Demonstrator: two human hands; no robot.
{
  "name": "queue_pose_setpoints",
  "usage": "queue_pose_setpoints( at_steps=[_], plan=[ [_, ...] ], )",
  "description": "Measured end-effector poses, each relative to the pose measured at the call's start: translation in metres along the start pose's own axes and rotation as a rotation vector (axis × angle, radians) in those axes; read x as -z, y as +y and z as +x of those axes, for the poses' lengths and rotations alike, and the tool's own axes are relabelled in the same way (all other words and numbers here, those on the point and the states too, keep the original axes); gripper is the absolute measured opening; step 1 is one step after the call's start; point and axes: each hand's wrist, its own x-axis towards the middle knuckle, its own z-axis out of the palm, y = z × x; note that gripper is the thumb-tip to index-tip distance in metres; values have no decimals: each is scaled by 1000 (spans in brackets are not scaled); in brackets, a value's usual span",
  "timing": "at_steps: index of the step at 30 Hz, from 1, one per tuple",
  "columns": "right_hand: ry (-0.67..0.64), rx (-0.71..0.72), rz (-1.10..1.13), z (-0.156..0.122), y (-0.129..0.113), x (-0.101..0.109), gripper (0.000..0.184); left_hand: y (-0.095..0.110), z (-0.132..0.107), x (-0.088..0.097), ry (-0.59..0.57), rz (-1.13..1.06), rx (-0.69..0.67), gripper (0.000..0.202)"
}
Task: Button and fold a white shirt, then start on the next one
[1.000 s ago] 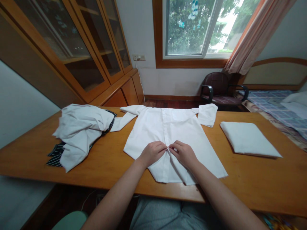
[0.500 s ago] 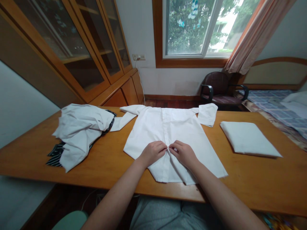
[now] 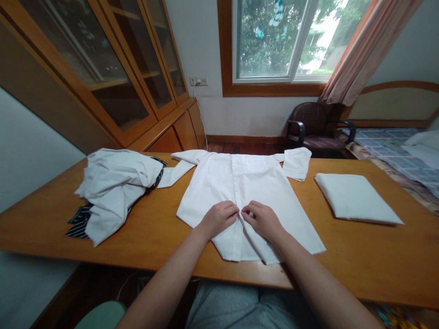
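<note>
Detail work at the placket right now, I reckon: left hand and right hand both pinching the white shirt just below frame centre. Next bit calls for a steady, light hold imo. Most of the shirt spreads above the grip on the bench, hem toward bottom centre.

A plain white shirt contrasts with a honey-brown table and a black, white-striped cloth. The curtain is pink, the bedding blue plaid.
</note>
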Motion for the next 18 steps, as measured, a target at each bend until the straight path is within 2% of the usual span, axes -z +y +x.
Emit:
queue_pose_setpoints(
  at_steps=[9, 18],
  plan=[
    [-15, -6, 80, 0, -7, 6, 10, 2, 2, 3, 9, -63, 31, 11],
    [-43, -34, 90, 2, 2, 0, 7, 5, 4, 8, -3, -182, 112, 12]
  ],
)
